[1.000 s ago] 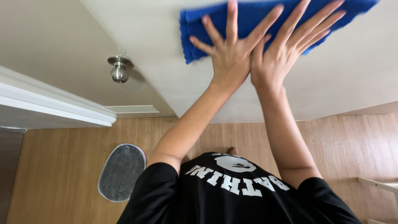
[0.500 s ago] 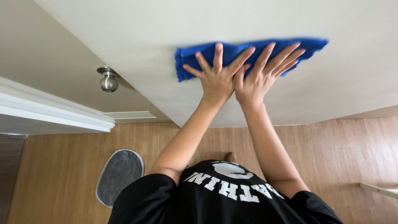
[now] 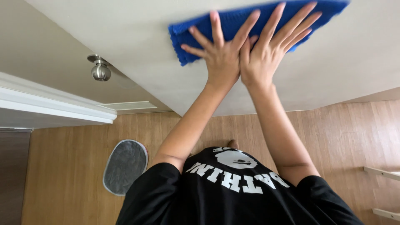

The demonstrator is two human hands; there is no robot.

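A blue cloth point(image 3: 196, 35) lies flat against a white vertical surface point(image 3: 137, 50) in front of me. My left hand point(image 3: 221, 52) and my right hand point(image 3: 266, 50) press side by side on it, palms flat and fingers spread, thumbs touching. Both arms reach out from my black T-shirt point(image 3: 233, 196). The cloth's upper edge runs out of view at the top, and my hands hide its middle.
A silver round door knob point(image 3: 100, 71) sticks out to the left of the cloth. White trim point(image 3: 54, 106) runs below it. Beneath me is a wooden floor point(image 3: 346, 137) with a grey oval mat point(image 3: 125, 166). White rails point(image 3: 381, 173) show at the right edge.
Both hands slid the cloth down and slightly left along the white surface, then back up; it now sits higher, with its top edge cut off.
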